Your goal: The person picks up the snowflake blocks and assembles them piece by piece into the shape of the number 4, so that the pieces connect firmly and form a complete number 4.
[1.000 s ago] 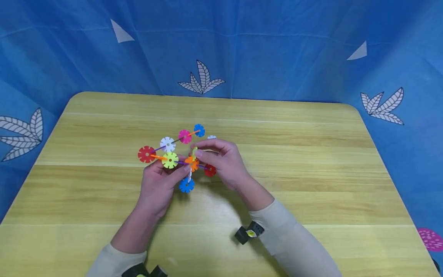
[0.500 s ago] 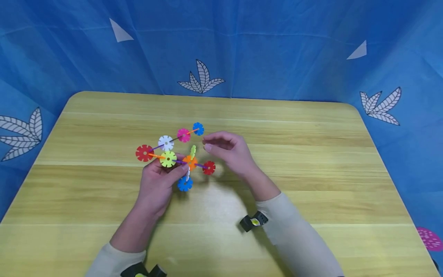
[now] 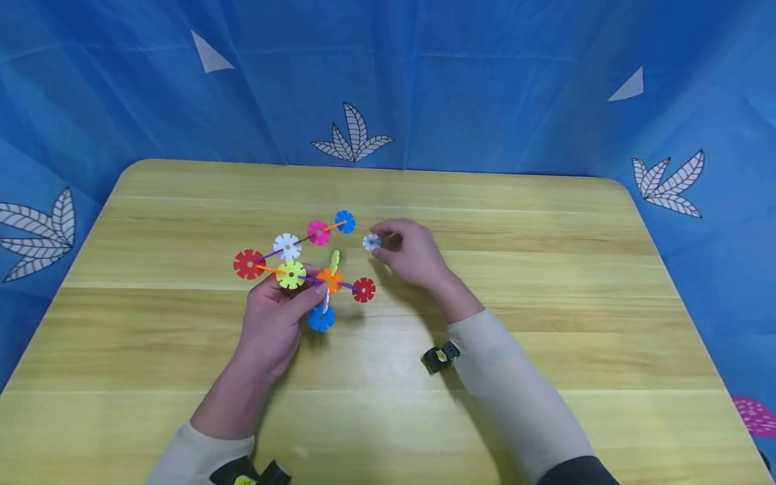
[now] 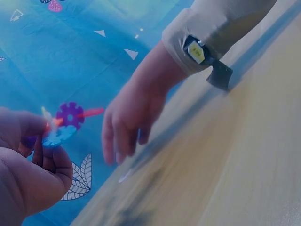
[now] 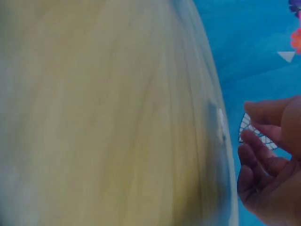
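My left hand [image 3: 275, 320] pinches a chain of joined notched plastic discs near its orange disc [image 3: 330, 280]. Toward the left the chain runs through a yellow-green disc [image 3: 291, 275] to a red disc [image 3: 250, 264], then back through white and pink discs to a blue disc [image 3: 345, 221]. Another red disc [image 3: 364, 289] and a lower blue disc [image 3: 322, 317] branch off near the thumb. My right hand [image 3: 412, 250] hovers with parted fingers over a loose white disc [image 3: 372, 242]. In the left wrist view this white disc [image 4: 124, 176] lies on the table below the fingertips.
The wooden table [image 3: 545, 283] spreads around both hands. Behind it hangs a blue cloth [image 3: 485, 87] printed with leaves and triangles. Black wrist cameras sit on both sleeves, the right camera [image 3: 440, 357] close above the table.
My right hand has let go of the upright yellow-green disc and moved right and away to the loose white disc. The left hand still holds the chain, shifted slightly left.
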The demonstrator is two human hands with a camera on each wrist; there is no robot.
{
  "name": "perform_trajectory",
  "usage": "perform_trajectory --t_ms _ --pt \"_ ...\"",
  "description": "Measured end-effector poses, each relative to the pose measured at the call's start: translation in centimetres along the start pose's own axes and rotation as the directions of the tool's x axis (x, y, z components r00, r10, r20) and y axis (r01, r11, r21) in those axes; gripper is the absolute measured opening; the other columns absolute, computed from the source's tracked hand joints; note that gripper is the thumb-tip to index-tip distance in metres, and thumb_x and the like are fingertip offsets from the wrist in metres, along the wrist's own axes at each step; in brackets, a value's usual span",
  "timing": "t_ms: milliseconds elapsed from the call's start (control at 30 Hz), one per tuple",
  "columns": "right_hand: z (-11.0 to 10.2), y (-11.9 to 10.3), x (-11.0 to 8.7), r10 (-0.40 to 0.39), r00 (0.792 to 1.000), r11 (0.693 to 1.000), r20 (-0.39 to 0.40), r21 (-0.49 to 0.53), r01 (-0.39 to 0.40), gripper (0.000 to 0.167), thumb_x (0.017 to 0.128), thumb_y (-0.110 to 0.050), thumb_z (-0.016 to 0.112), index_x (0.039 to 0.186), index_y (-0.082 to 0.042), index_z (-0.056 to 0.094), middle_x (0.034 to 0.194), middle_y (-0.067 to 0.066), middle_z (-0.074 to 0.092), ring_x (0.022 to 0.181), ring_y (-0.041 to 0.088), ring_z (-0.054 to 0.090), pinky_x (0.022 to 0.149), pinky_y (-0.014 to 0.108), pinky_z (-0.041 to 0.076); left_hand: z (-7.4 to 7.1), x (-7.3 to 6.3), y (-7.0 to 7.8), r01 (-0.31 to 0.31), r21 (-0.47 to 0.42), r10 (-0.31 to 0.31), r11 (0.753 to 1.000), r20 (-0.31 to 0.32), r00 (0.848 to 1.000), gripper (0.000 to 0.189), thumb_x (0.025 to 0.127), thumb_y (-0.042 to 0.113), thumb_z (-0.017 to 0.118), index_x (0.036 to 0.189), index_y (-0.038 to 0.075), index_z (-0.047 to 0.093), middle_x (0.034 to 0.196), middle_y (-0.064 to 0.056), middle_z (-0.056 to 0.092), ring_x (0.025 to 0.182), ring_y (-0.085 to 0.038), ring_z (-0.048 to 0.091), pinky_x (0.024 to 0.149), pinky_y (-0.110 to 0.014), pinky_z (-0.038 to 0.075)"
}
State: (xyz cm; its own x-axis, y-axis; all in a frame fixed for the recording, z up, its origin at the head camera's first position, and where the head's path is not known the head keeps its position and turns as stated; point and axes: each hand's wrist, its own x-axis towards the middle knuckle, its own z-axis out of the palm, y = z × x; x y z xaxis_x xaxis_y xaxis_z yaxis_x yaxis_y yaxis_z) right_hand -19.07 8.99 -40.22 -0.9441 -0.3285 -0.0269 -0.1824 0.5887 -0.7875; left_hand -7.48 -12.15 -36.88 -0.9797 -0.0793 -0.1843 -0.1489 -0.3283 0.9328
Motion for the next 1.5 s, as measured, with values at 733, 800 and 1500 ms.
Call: perform_trajectory --t_ms 733,800,1500 --pt "1.6 0.2 2.2 0.120 0.991 0.968 0.054 -0.229 -0.105 0.027 0.092 -0.018 0.075 0.116 -0.007 0.067 0.105 0.004 0.062 0.096 0.021 0.055 0.087 0.034 0.048 -0.2 0.1 -0.3 0.020 0.009 -0.020 1.000 0.010 1.000 0.020 0.091 -0.006 0.068 0.111 -0.003 0.067 0.113 -0.011 0.066 0.103 -0.025 0.060 0.090 -0.029 0.053" --pt "1.6 0.1 2.2 0.125 0.990 0.968 0.063 -0.227 -0.108 0.026 0.091 -0.017 0.075 0.114 -0.007 0.067 0.103 0.004 0.062 0.094 0.021 0.054 0.085 0.034 0.048 -0.3 0.1 -0.4 0.018 0.008 -0.018 1.000 0.005 1.000 0.020 0.091 -0.006 0.068 0.110 -0.001 0.068 0.112 -0.011 0.066 0.102 -0.024 0.060 0.089 -0.029 0.053" --pt "0.9 0.5 0.8 0.076 0.997 0.996 -0.024 -0.051 -0.077 0.017 0.090 0.004 0.069 0.099 -0.009 0.064 0.095 0.004 0.064 0.089 0.021 0.059 0.082 0.035 0.051 0.0 0.3 -0.7 0.006 -0.031 -0.006 1.000 0.004 1.000 0.030 0.091 -0.006 0.068 0.119 -0.013 0.060 0.113 -0.013 0.063 0.102 -0.026 0.060 0.087 -0.029 0.054"
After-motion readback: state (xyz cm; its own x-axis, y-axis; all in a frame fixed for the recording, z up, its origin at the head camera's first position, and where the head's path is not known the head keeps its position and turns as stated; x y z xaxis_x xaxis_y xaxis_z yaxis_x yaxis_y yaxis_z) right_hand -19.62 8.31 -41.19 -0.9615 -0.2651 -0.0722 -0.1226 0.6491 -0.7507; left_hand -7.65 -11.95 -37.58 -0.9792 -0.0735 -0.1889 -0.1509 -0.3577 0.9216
